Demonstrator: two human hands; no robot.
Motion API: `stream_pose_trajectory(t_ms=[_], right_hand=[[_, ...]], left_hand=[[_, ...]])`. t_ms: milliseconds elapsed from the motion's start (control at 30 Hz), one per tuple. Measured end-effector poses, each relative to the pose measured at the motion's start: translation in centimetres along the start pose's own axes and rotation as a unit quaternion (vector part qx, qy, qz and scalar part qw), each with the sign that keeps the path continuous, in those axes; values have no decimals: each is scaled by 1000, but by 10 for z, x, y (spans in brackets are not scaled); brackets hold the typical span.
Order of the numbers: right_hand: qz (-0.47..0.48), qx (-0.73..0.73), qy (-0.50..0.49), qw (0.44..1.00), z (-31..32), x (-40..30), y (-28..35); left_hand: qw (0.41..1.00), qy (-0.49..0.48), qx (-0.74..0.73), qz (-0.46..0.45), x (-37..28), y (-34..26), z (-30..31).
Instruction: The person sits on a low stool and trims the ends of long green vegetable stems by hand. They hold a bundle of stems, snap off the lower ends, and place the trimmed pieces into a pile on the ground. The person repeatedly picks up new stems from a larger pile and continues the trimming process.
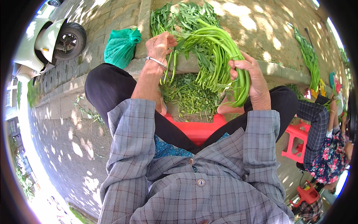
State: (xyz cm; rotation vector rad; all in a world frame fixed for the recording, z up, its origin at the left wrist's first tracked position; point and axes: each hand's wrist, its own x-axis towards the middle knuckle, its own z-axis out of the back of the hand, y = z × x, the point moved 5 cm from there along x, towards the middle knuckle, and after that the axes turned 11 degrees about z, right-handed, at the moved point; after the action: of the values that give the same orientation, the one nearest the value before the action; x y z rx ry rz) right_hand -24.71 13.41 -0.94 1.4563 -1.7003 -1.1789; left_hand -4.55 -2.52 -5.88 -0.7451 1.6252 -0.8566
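Observation:
My right hand [251, 72] grips a thick bundle of long green stems, likely water spinach [228, 42], near the cut ends. The bundle arches up and over to the left, its leafy tops near my left hand [161, 46]. The fingers of my left hand are bent beside these leaves; I cannot tell whether they pinch a stem. Below lie more leafy stems [214, 68] across the stone kerb [186, 63]. Between my feet is a pile of short cut stem pieces and leaves [193, 96]. More leafy greens [193, 15] lie on the ground beyond the kerb.
A tied green bag [120, 49] stands left of the kerb, with a parked scooter [42, 44] farther left. I sit on a red plastic stool [195, 128]. At right, a person [321, 134] sits near a red stool [296, 141], and another bundle of greens [309, 56] lies beyond.

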Motion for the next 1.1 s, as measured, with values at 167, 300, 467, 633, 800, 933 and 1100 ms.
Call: stream_pose_trajectory(t_ms=[167,300,467,633,800,933,1100], right_hand=[[16,35,-18,999,14,4,8],[9,76,-14,997,22,6,9],[5,97,-14,995,20,5,10],[-2,81,-7,997,14,2,9],[-9,93,38,995,5,-2,9],[0,99,20,995,6,-3,13],[6,83,5,997,11,-3,16]], left_hand=[[999,32,13,19,-5,6,-9],[996,75,53,22,-8,18,-27],[991,50,118,32,-8,32,-41],[986,54,138,-77,-8,28,-54],[990,111,73,-36,-14,29,-67],[983,117,137,-23,-19,36,-70],[953,122,272,-60,-27,46,-68]])
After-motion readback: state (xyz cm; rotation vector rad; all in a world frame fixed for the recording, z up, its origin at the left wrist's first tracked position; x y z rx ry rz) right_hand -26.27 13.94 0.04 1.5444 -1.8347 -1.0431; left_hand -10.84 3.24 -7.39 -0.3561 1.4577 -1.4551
